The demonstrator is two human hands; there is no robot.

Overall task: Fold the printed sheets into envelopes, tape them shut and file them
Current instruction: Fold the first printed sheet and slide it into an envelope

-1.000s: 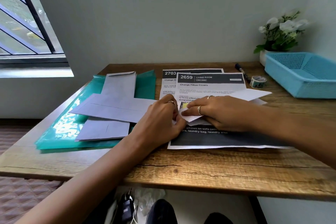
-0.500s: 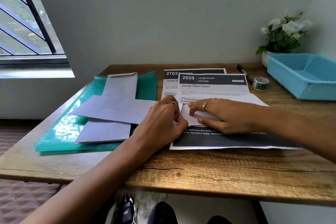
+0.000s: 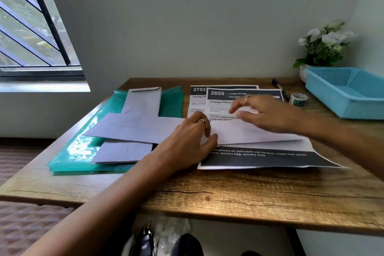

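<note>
A folded white sheet (image 3: 249,134) lies across the printed sheet headed 2659 (image 3: 259,159) at the table's middle. My left hand (image 3: 187,141) pinches the folded sheet's left end between thumb and fingers. My right hand (image 3: 268,113) hovers just above the folded sheet with fingers spread, blurred, holding nothing. A second printed sheet headed 2703 (image 3: 197,97) lies under the first. Three pale envelopes (image 3: 133,127) rest crosswise on a teal plastic folder (image 3: 68,151) at the left.
A roll of patterned tape (image 3: 299,99) and a dark marker (image 3: 279,87) lie at the back right. A blue mesh tray (image 3: 349,93) stands at the right edge, with a potted white flower (image 3: 324,48) behind it. The wooden table (image 3: 228,197) ends near me.
My right hand has lifted off the folded sheet and moved back and right, fingers spread. The folded sheet now lies flat. My left hand stays on its left end.
</note>
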